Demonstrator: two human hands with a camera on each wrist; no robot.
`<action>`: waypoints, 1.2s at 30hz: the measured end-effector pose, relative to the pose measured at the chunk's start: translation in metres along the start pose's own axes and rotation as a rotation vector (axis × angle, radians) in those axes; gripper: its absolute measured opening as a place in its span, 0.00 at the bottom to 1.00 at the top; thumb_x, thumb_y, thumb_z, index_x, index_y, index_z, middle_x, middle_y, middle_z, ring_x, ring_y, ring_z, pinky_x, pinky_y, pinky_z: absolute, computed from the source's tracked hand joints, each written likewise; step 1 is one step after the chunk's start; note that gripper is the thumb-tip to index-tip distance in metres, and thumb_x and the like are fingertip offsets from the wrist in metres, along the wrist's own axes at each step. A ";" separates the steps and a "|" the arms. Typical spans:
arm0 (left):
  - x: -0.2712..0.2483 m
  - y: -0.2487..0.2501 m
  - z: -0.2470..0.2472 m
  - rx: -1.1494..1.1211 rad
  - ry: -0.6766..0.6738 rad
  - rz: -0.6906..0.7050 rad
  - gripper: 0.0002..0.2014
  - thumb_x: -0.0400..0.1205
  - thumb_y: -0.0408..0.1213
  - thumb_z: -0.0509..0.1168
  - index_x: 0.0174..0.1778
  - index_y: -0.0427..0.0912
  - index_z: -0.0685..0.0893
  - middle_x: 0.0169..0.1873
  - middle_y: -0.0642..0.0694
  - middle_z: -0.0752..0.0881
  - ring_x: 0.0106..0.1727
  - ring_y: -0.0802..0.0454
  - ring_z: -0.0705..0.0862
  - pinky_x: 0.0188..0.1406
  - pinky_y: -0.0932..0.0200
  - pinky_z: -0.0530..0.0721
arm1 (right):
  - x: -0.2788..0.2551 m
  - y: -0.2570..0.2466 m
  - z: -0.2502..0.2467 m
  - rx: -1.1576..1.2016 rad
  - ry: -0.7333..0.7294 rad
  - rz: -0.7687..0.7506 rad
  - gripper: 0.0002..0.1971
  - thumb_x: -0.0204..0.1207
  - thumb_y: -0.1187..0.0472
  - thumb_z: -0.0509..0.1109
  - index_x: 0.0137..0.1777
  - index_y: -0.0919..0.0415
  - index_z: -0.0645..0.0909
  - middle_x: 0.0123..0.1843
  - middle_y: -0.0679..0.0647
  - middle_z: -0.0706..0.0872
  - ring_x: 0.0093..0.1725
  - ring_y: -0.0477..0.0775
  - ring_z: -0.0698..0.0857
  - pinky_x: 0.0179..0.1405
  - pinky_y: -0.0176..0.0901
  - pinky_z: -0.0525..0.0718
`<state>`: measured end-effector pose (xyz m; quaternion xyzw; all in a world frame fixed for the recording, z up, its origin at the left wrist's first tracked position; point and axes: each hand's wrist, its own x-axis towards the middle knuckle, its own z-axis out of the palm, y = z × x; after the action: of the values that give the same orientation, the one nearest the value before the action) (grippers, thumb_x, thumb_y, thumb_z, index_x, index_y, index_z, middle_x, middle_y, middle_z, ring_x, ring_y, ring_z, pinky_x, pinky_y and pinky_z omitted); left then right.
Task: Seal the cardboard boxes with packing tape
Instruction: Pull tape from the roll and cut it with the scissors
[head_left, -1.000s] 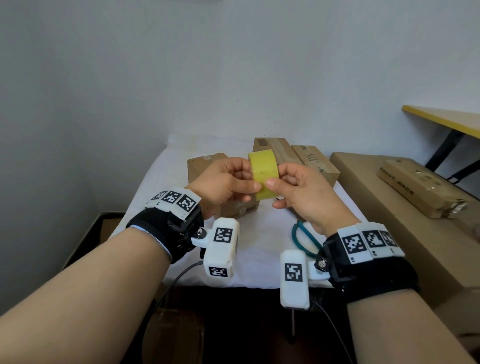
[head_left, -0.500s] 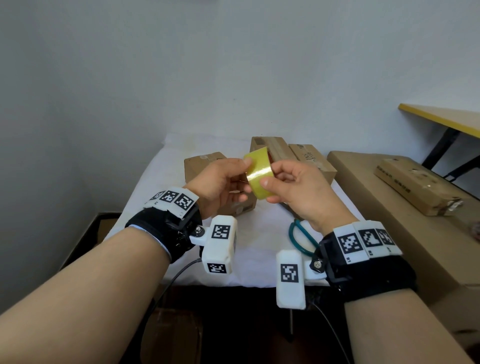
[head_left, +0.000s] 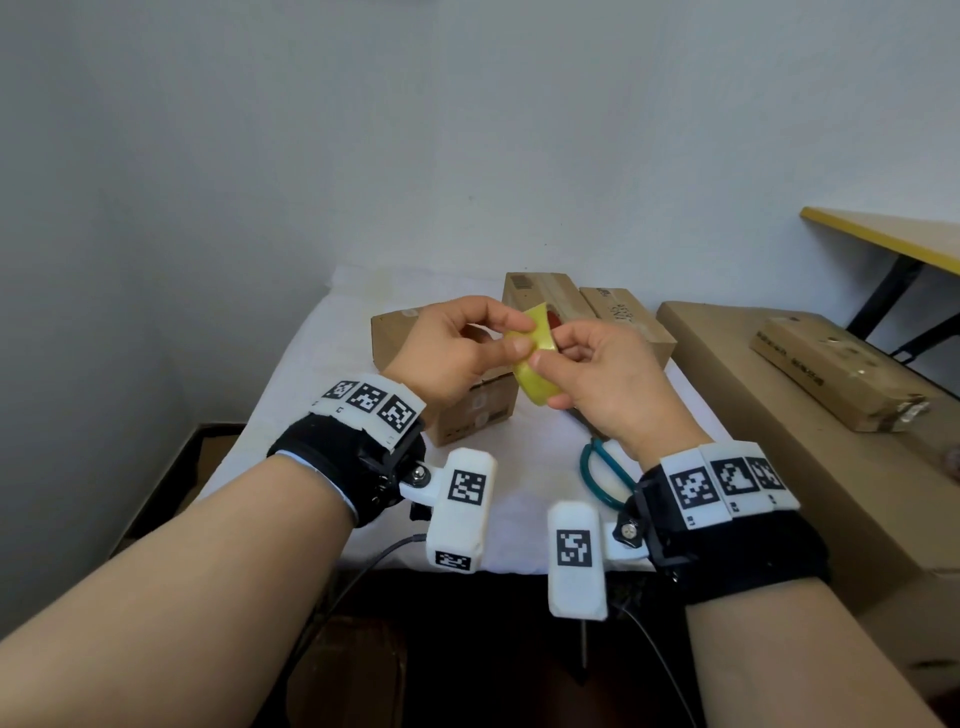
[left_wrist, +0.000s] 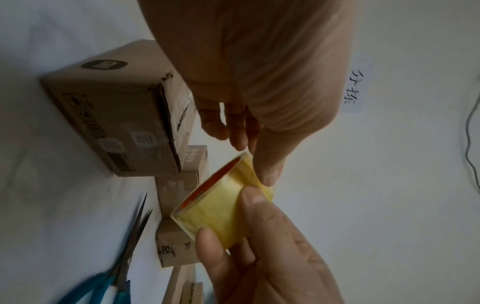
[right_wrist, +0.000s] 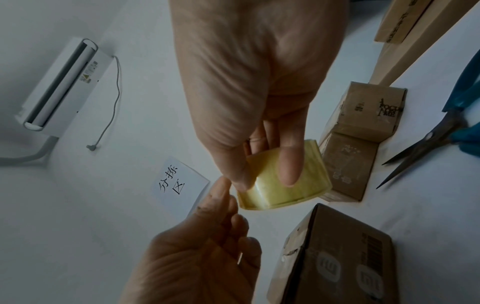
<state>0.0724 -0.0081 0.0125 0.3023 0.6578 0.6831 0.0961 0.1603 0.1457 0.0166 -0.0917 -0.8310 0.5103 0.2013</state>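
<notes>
You held a yellow roll of packing tape (head_left: 535, 364) in the air between both hands, above a tabletop (head_left: 291, 415) covered in white cloth. Your right hand (head_left: 608, 384) gripped the roll, thumb and fingers curled around its band. Your left hand (head_left: 447, 358) met it from the other side, thumb and forefinger pinching at the roll's outer surface. Just below and beyond your hands stood a cardboard box (head_left: 467, 421) with printed logos, and two narrower boxes (head_left: 597, 312) lay side by side behind it. Teal-handled scissors (head_left: 605, 475) rested on the cloth near your right wrist. In the right wrist view, a paper label (right_wrist: 179, 185) with handwritten characters hung on the wall.
</notes>
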 end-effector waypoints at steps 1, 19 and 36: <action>0.000 0.001 0.001 0.020 0.009 0.024 0.07 0.76 0.30 0.78 0.46 0.44 0.91 0.34 0.38 0.80 0.33 0.45 0.72 0.30 0.61 0.75 | 0.000 0.000 0.000 -0.009 0.000 -0.004 0.03 0.79 0.62 0.77 0.50 0.56 0.90 0.45 0.56 0.92 0.48 0.53 0.92 0.35 0.38 0.89; 0.004 -0.005 0.010 0.543 0.030 0.233 0.03 0.82 0.31 0.70 0.45 0.42 0.83 0.46 0.52 0.75 0.42 0.64 0.76 0.43 0.79 0.71 | -0.004 -0.001 0.003 -0.061 -0.022 0.031 0.06 0.77 0.60 0.79 0.52 0.56 0.88 0.45 0.56 0.91 0.48 0.55 0.92 0.35 0.40 0.91; -0.001 0.007 0.013 0.623 -0.021 0.388 0.03 0.82 0.36 0.70 0.45 0.45 0.82 0.48 0.50 0.76 0.45 0.55 0.79 0.49 0.58 0.79 | -0.002 -0.007 -0.007 -0.060 -0.017 -0.032 0.07 0.80 0.68 0.73 0.47 0.55 0.82 0.27 0.46 0.73 0.37 0.48 0.79 0.32 0.45 0.91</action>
<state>0.0822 0.0013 0.0187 0.4431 0.7637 0.4525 -0.1252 0.1658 0.1474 0.0245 -0.0800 -0.8489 0.4827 0.1996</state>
